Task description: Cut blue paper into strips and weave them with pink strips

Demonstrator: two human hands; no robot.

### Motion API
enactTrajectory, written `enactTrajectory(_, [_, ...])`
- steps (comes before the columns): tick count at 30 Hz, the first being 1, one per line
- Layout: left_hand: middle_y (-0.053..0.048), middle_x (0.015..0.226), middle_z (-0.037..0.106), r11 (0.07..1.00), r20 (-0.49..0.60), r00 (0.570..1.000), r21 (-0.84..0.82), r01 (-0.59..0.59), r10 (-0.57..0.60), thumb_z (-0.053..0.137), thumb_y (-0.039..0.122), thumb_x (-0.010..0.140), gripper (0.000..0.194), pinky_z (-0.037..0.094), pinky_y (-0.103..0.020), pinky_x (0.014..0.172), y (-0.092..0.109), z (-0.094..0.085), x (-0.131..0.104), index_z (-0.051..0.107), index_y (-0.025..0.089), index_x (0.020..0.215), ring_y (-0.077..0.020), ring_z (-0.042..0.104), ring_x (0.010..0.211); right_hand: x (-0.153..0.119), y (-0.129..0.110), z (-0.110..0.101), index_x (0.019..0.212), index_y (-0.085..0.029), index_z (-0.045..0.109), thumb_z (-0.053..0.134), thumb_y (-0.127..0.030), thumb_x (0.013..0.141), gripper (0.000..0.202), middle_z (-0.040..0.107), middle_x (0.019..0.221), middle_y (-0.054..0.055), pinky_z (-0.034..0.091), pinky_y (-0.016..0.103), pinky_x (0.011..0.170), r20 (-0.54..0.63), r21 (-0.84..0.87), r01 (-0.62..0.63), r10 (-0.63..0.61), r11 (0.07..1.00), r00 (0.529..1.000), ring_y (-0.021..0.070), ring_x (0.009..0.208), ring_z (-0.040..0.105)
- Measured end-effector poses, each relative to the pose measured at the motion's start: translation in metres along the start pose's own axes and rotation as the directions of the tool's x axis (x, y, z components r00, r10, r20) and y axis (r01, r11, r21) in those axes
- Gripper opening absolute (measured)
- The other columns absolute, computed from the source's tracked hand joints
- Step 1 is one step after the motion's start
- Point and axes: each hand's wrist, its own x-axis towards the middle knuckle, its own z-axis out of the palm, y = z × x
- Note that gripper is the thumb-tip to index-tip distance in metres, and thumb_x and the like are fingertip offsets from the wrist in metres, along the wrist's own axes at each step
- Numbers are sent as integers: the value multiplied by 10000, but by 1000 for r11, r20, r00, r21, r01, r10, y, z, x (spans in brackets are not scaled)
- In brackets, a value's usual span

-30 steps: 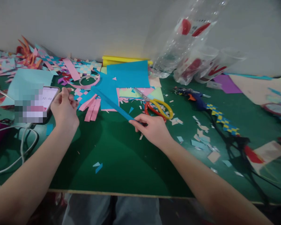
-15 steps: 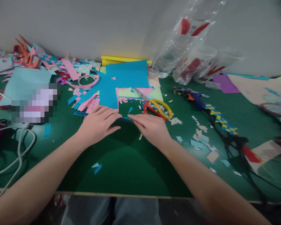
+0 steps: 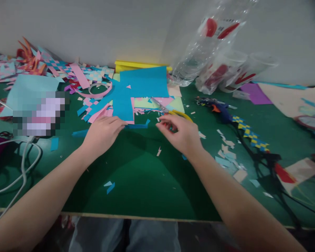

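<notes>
My left hand (image 3: 103, 134) pinches a narrow folded blue paper strip (image 3: 138, 126), which sticks out on both sides of the fingers above the green table (image 3: 136, 182). To the right of the strip's end, my right hand (image 3: 180, 134) has its thumb and forefinger apart, with nothing seen between them. Scissors (image 3: 180, 113) with yellow and red handles lie just behind my right hand, which partly covers them. Beyond the strip are blue paper sheets (image 3: 144, 82) over pink and green paper.
Paper scraps and woven strips pile up at the back left, near a tape roll (image 3: 97, 89). A blurred device (image 3: 43, 117) with a white cable lies left. Wrapped cups (image 3: 233, 71), a glue gun (image 3: 220, 110) with black cord and a checkered strip (image 3: 249, 133) are on the right.
My right hand has let go of the blue strip and moved right, its fingers now apart. My left hand has shifted slightly left with the strip.
</notes>
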Motion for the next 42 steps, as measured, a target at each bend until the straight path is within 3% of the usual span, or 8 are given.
enactTrajectory(5, [-84,1170,717,980,12,980,-5,201,-201,383,224,1000,347,546,-339,805,-3,-10,2,667,208,1199,-251,663,1117,6,43,-5,1155,-151,617,598,-450,865,417,708,1040,157,510,445,826,-57,-264,-198,190,944,980,321,1014,624])
enactTrajectory(10, [-94,1142,727,962,16,963,48,268,-269,434,275,971,341,552,-329,733,-15,-9,1,685,224,1196,-253,702,987,3,61,-2,1080,-146,631,606,-531,833,458,653,1062,179,501,479,862,5,-358,-220,237,908,971,344,1044,594])
enactTrajectory(17, [-78,1065,748,982,46,986,105,155,-160,559,449,915,302,485,-280,537,-22,1,-2,721,251,1076,-251,712,826,-1,62,0,895,-193,669,577,-604,821,427,631,827,84,457,357,570,100,-364,-226,279,903,955,237,702,602])
enactTrajectory(25, [-81,1086,741,972,129,967,118,204,-219,561,458,916,312,472,-306,530,-23,1,-1,716,253,1092,-291,707,845,1,65,5,1045,-173,646,649,-453,832,352,627,995,119,525,420,716,71,-217,-302,323,928,944,274,861,644])
enactTrajectory(31, [-80,971,752,974,-92,969,-25,226,-228,573,440,921,302,458,-283,565,-18,-2,-1,697,229,1099,-218,678,717,4,49,-1,1150,-205,556,652,-468,834,423,621,1150,158,554,451,729,-90,-43,-339,335,940,938,249,818,660])
enactTrajectory(36, [-17,661,661,836,-306,878,-522,169,-369,382,456,1023,429,435,-278,496,6,-12,4,676,221,818,-127,557,494,2,40,-1,1203,-225,498,713,-452,768,536,680,962,103,578,458,700,-96,157,-401,418,903,904,265,799,681])
enactTrajectory(39, [1,676,627,750,-481,752,-661,25,-450,371,479,1029,402,455,-308,517,14,-14,8,682,264,893,-133,577,534,0,37,3,1264,-246,451,696,-422,788,563,659,1053,137,581,444,699,-146,184,-329,357,926,923,281,863,682])
enactTrajectory(42, [-1,715,615,766,-624,598,-643,-26,-503,336,468,1039,437,471,-342,598,7,-13,11,677,274,846,-152,607,654,0,32,4,1266,-261,439,668,-458,810,547,616,1121,151,570,431,674,-179,110,-274,290,955,940,272,867,659])
